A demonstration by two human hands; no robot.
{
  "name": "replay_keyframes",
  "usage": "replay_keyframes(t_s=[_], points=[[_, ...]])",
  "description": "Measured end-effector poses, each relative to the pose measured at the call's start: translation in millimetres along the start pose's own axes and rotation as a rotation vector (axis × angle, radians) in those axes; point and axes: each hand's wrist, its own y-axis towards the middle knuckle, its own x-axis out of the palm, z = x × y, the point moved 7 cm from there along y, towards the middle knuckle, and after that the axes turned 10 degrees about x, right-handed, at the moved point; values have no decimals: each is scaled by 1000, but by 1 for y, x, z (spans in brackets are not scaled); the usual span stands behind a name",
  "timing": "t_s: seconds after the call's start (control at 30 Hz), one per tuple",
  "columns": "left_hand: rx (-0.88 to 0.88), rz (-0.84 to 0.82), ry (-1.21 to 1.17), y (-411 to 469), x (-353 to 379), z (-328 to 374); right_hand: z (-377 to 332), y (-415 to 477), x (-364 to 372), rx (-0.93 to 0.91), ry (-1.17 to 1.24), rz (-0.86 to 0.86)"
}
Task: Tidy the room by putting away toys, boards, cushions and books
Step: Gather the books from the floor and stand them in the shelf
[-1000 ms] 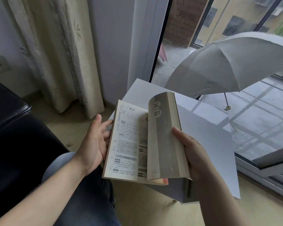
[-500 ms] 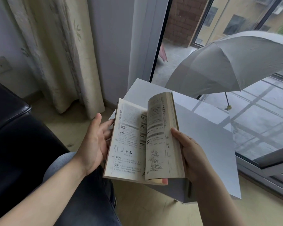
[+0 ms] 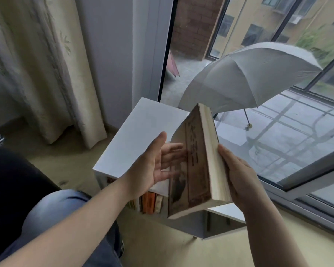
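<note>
Your right hand (image 3: 237,178) and left hand (image 3: 152,164) hover above the white shelf (image 3: 139,132), where the book (image 3: 198,170) probably belongs. The right grips its page edge, holding it shut and tilted; the left, fingers straight, steadies its cover.

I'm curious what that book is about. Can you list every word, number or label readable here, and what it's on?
Nothing here reads for certain.
Cover of the book, held by the right hand: dark vertical marks like print, too motion-blurred to read.
Spines of the shelved books inside the white cabinet: too small and blurred to read.
No other text shows.
</note>
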Motion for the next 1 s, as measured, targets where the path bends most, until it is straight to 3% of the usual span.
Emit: replay_keyframes(t_s=[0.3,0.57,0.8,1.0], points=[[-140,21,243,0,4,-41,22,4,-34,35,-226,29],[-30,241,724,-5,-31,-34,64,3,-43,139,66,25],[-49,247,579,-13,-31,-34,65,-11,-36,35,179,-122],[78,246,399,-23,-22,-23,91,-31,-37,-12,166,-215]])
